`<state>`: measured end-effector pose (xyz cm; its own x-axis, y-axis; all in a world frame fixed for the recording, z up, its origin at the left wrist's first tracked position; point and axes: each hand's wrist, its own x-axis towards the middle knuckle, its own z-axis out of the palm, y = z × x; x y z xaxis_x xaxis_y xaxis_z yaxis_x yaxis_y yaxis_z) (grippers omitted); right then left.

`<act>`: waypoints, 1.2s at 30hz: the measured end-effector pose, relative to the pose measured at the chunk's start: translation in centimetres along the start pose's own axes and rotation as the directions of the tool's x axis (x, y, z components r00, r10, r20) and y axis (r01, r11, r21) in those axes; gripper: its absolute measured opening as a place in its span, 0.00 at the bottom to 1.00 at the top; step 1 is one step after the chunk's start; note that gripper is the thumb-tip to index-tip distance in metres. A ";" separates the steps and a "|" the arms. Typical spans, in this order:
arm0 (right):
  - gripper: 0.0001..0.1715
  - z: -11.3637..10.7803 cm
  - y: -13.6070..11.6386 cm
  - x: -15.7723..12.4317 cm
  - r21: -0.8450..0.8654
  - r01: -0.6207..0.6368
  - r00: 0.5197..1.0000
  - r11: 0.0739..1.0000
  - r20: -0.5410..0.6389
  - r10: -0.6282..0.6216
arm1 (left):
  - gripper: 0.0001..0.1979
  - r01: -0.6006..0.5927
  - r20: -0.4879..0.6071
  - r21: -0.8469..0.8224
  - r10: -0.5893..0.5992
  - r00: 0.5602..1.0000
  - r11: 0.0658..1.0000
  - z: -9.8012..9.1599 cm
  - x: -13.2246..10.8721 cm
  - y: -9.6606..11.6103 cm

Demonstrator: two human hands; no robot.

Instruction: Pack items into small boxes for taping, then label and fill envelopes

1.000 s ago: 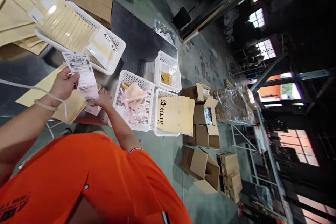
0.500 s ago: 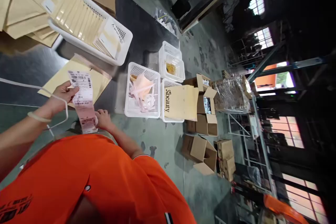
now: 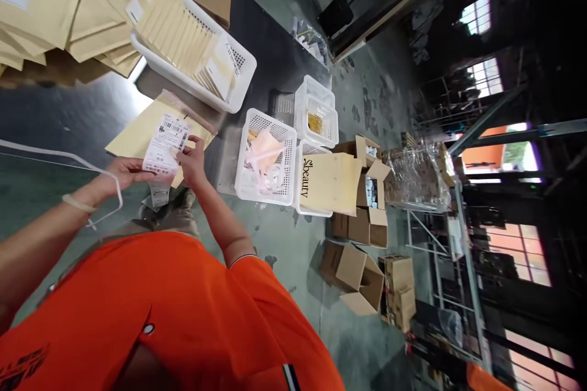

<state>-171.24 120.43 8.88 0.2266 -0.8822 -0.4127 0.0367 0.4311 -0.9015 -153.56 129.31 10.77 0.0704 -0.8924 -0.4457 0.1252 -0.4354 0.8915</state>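
The left hand is closed in a flattened pinch, with one edge of a printed label strip held between thumb and fingers; the right hand is curled, its thumb and fingertips closed on the opposite edge. Creasing or tearing may be judged the chief hazard, and would be caused by unequal pull from the two grips on so thin a sheet. The strip's lower tail, left unsupported, could be folded back on itself; whether any adhesive is exposed cannot be told. Snagging by the white cord, seen looping across the left hand, is also possible. The strip is situated between the hands, tilted, and its upper part is seen against a pale yellow envelope near the edge of the worktop; contact between the two cannot be confirmed. Farther out, a white basket of envelopes and a smaller basket of pinkish strips are placed.
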 end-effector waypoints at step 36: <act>0.16 0.6 -3.5 -0.3 -0.115 0.250 0.967 0.961 -0.019 -0.254 | 0.49 0.041 -0.079 0.045 -0.037 0.996 0.998 -0.3 -0.2 3.1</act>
<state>-170.89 119.29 12.18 0.1918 -0.9661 -0.1729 -0.0201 0.1723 -0.9848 -152.85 128.18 13.56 0.1435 -0.8635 -0.4834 0.0832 -0.4762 0.8754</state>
